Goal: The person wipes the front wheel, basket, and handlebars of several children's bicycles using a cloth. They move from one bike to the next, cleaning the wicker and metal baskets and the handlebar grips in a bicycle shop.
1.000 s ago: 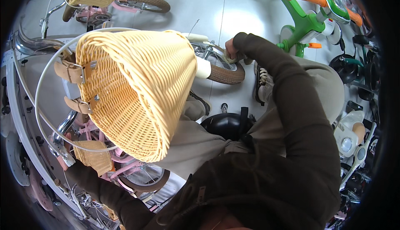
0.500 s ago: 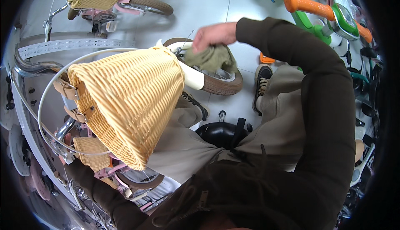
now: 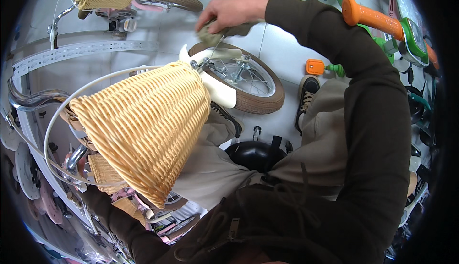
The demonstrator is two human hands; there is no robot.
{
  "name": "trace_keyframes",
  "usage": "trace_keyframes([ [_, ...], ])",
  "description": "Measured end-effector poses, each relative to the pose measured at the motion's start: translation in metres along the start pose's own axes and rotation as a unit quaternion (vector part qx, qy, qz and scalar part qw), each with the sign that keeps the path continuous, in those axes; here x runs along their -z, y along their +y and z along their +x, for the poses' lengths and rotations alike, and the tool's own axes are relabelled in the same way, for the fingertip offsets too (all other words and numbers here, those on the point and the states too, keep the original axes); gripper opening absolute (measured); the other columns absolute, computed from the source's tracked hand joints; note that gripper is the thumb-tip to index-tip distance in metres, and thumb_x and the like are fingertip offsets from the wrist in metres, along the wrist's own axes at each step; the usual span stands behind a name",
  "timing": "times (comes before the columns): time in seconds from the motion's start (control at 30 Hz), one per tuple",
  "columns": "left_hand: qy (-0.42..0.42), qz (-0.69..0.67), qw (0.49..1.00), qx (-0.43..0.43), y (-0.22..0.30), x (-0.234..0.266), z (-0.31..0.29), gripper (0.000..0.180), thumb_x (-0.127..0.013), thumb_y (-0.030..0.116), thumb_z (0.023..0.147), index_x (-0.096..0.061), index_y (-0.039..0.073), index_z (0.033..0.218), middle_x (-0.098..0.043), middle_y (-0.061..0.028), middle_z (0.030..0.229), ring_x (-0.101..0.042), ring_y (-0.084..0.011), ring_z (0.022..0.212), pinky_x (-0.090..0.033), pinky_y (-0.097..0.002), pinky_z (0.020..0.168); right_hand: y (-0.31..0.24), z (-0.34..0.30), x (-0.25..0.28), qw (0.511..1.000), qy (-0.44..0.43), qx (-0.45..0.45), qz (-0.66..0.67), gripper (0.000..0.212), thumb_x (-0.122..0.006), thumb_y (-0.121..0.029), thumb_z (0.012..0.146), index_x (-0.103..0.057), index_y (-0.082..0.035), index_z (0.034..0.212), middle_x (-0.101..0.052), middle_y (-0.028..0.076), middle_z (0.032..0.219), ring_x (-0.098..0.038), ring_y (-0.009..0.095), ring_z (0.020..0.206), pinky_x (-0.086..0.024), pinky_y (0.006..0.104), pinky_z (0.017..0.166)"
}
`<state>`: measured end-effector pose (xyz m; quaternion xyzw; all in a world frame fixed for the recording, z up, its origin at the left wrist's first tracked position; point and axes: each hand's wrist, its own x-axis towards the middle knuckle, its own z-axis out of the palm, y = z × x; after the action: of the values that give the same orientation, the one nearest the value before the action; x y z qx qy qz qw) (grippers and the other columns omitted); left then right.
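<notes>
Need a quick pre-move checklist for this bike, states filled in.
1. Right hand has the olive cloth: ok, bunched in its fingers.
2. Cloth off the spokes of the front wheel: ok, none lies across them.
3. Cloth apart from the cream fender: cannot tell, they nearly overlap in view.
4. Left grip on the chrome handlebar: cannot tell, mostly hidden beyond the left sleeve.
5. Right shoe apart from the wheel: ok, floor shows between.
6. Inside of the wicker basket: cannot tell, its opening faces away.
</notes>
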<state>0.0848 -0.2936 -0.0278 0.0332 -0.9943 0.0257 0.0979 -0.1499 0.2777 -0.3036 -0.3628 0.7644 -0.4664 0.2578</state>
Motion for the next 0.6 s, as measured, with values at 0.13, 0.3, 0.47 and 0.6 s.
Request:
trace_keyframes([
  [0.13, -0.001, -0.003, 1.0, -0.003, 0.001, 0.0, 0.004, 0.033, -0.073, 0.011, 0.074, -0.055, 0.003, 0.1, -0.05, -0.0003, 0.075, -0.046, -0.0128, 0.068, -0.038, -0.0283, 0.06, 0.01, 0.016, -0.023, 0.967, -0.102, 0.034, 0.229, 0.037, -0.058, -0.003, 0.084, -0.059, -0.007, 0.12, -0.063, 0.003, 0.104, -0.054, 0.013, 0.089, -0.045, 0.0271, 0.08],
  [0.3, -0.002, -0.002, 1.0, -0.005, 0.003, 0.0, 0.003, 0.034, -0.073, 0.011, 0.074, -0.054, 0.003, 0.101, -0.05, -0.0002, 0.076, -0.046, -0.0127, 0.068, -0.038, -0.0283, 0.06, 0.042, 0.012, -0.031, 0.973, -0.099, -0.099, 0.184, 0.043, -0.057, 0.003, 0.082, -0.057, -0.01, 0.123, -0.063, 0.002, 0.108, -0.055, 0.011, 0.089, -0.046, 0.026, 0.079],
  [0.47, -0.001, -0.007, 1.0, -0.008, 0.0, 0.001, 0.004, 0.034, -0.073, 0.011, 0.074, -0.054, 0.003, 0.102, -0.05, -0.0002, 0.076, -0.046, -0.0126, 0.068, -0.038, -0.0282, 0.06, 0.071, -0.012, -0.048, 0.965, -0.122, -0.165, -0.163, 0.028, -0.059, -0.001, 0.071, -0.069, -0.003, 0.097, -0.068, 0.011, 0.079, -0.064, 0.021, 0.07, -0.05, 0.0318, 0.064],
  [0.6, -0.005, -0.004, 1.0, -0.006, -0.002, 0.003, 0.002, 0.035, -0.073, 0.011, 0.074, -0.054, 0.003, 0.102, -0.05, -0.0001, 0.076, -0.046, -0.0125, 0.068, -0.038, -0.0282, 0.06, 0.075, -0.014, -0.063, 0.969, -0.097, -0.177, -0.143, 0.019, -0.064, -0.007, 0.068, -0.068, 0.0, 0.085, -0.067, 0.015, 0.078, -0.065, 0.026, 0.073, -0.051, 0.0353, 0.063],
])
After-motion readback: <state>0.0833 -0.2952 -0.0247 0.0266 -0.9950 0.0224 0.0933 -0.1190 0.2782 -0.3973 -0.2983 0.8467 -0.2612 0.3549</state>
